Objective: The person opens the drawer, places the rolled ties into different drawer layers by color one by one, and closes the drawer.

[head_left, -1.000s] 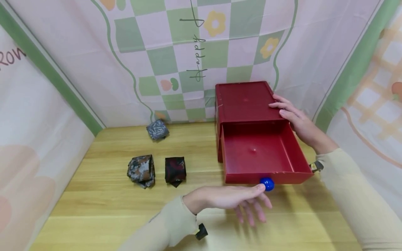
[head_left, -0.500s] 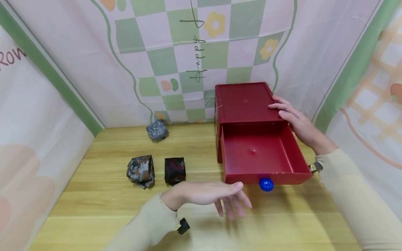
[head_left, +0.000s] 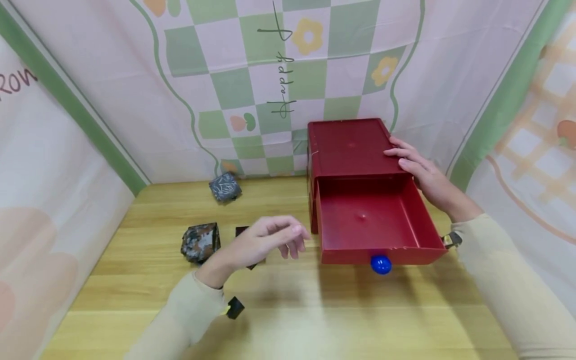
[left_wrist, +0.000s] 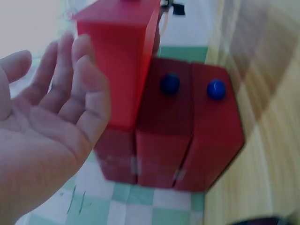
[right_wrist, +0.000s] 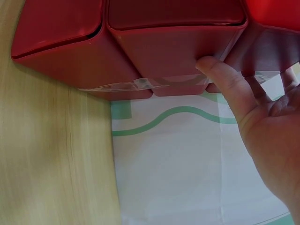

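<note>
My left hand (head_left: 265, 240) hovers over the table with relaxed, slightly bent fingers and holds nothing; its palm (left_wrist: 42, 145) faces up in the left wrist view. Beneath it lies a dark folded cloth (head_left: 241, 231), mostly hidden by the hand. My right hand (head_left: 427, 177) rests on the right edge of a dark red drawer unit (head_left: 351, 147), fingers on top and thumb (right_wrist: 225, 84) against its side. The unit's top drawer (head_left: 369, 217) is pulled out and bare inside, with a blue round knob (head_left: 381, 265) on its front.
Left of the left hand sits a camouflage-patterned folded cloth (head_left: 199, 242). A grey patterned folded cloth (head_left: 225, 187) lies farther back on the wooden table (head_left: 148, 280). The two lower drawers (left_wrist: 173, 112) are closed. A printed curtain (head_left: 265, 75) hangs behind.
My left hand has moved left, away from the blue knob and the open drawer's front, to over the dark folded cloth. The right hand and the drawer unit have stayed nearly still.
</note>
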`<state>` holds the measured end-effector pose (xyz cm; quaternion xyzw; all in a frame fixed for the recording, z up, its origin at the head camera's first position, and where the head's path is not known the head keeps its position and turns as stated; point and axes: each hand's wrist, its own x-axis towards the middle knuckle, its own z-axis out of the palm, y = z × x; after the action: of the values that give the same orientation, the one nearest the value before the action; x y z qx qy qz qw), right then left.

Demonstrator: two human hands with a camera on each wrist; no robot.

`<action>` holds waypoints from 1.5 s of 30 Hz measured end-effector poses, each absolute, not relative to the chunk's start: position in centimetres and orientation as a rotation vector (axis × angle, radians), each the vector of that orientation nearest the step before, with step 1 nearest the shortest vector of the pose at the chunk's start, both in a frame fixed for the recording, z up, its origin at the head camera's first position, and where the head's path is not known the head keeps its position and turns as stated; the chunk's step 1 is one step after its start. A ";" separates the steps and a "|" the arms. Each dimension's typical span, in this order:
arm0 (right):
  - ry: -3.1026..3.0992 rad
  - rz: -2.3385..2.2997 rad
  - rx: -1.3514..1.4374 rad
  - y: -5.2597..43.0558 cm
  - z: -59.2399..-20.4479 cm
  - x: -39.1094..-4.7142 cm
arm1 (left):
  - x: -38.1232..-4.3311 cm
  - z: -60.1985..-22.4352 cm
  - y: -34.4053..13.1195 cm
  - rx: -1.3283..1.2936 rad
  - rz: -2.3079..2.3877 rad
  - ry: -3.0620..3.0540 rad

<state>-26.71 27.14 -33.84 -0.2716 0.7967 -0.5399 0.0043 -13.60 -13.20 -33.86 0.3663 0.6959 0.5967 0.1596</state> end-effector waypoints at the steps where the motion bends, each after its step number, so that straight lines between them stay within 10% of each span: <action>1: 2.497 -1.692 -0.849 27.1 -33.8 -26.7 | -13.8 -33.8 -13.6 1.052 1.747 2.054; 14: 2.508 -1.678 -0.844 27.3 -33.9 -26.6 | -16.1 -36.5 -17.6 0.832 1.506 2.981; 45: 2.444 -1.726 -0.850 27.3 -33.9 -26.8 | -16.1 -43.6 -20.8 0.154 1.192 2.602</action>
<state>-26.83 27.26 -33.92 -0.2733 0.7857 -0.5548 0.0153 -16.07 -20.81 -43.57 0.0534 0.8992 0.4121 0.1373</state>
